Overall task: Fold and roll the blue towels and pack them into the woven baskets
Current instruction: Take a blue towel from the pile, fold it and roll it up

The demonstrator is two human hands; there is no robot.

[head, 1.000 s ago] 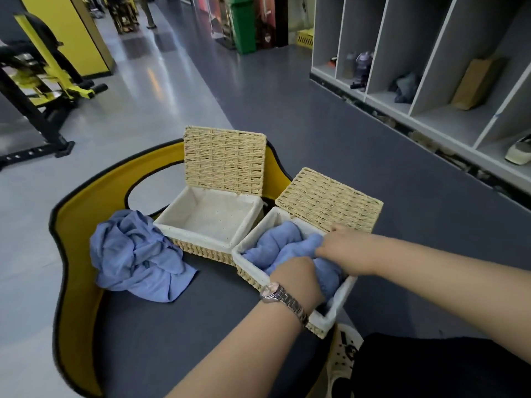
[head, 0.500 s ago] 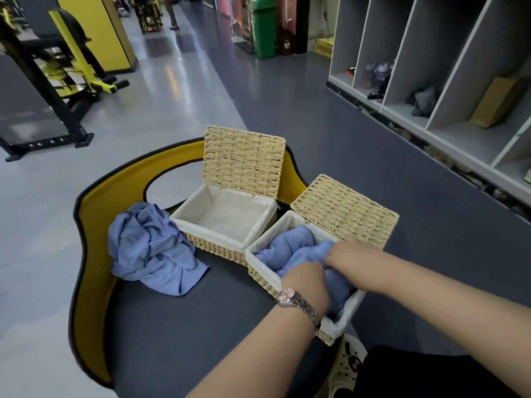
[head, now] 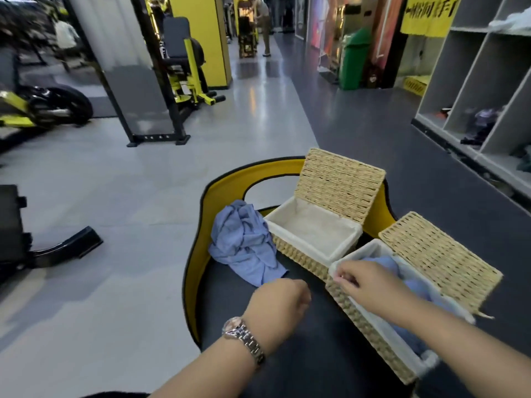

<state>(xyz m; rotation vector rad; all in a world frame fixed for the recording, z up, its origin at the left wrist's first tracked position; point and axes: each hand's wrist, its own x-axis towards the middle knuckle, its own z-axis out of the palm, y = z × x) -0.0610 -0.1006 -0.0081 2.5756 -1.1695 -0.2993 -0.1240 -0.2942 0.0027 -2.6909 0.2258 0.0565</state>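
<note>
While I watch through the head camera, the far left of my view holds gym machines (head: 184, 73) in black and yellow standing on a pale grey floor (head: 120, 202). Nearer the middle, a dark pad with a yellow rim (head: 191, 271) carries everything for the job. A crumpled blue towel (head: 244, 242) lies loose at the pad's left side, touching the near-left corner of the empty basket (head: 313, 242). That basket has a white liner and its woven lid stands upright behind it. My left hand (head: 277, 300) hovers above the dark pad just below the loose towel, fingers curled in and holding nothing that I can see; a silver watch (head: 244, 340) sits on its wrist. Just to its right, my right hand (head: 365, 282) is at the near-left rim of the second basket (head: 370, 326), fingertips pinching the white liner edge there. Inside this basket lies blue towel cloth (head: 413, 282), partly hidden by my forearm. Its lid leans back open to the right. Grey open shelving (head: 471, 90) runs along the far right, and a green bin (head: 355, 58) stands farther back.
</note>
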